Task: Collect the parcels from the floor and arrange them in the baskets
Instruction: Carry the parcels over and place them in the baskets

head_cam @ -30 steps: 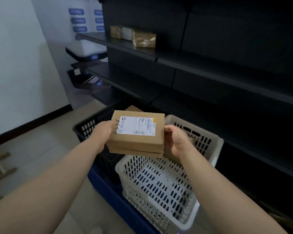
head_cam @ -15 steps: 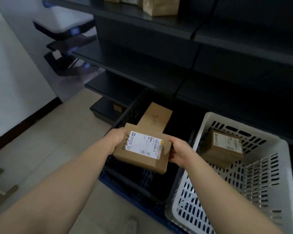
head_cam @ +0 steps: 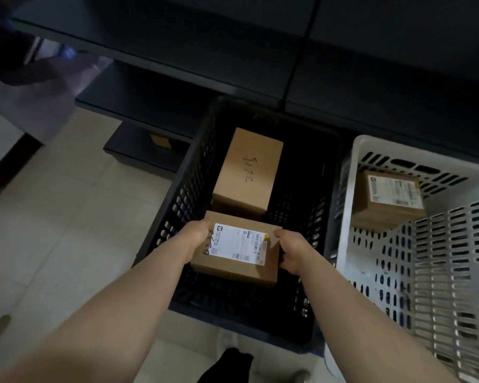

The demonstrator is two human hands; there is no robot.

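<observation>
Shelving point(head_cam: 177, 59) above pale tiled floor point(head_cam: 67, 230)

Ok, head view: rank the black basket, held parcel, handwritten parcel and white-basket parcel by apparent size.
1. black basket
2. held parcel and handwritten parcel: they look alike, and the held one is nearer the camera, so they are not ranked
3. white-basket parcel

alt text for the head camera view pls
A left hand and right hand hold a labelled box over a dark basket that holds another box. A white basket on the right holds a third box; dark shelves stand behind.
</observation>
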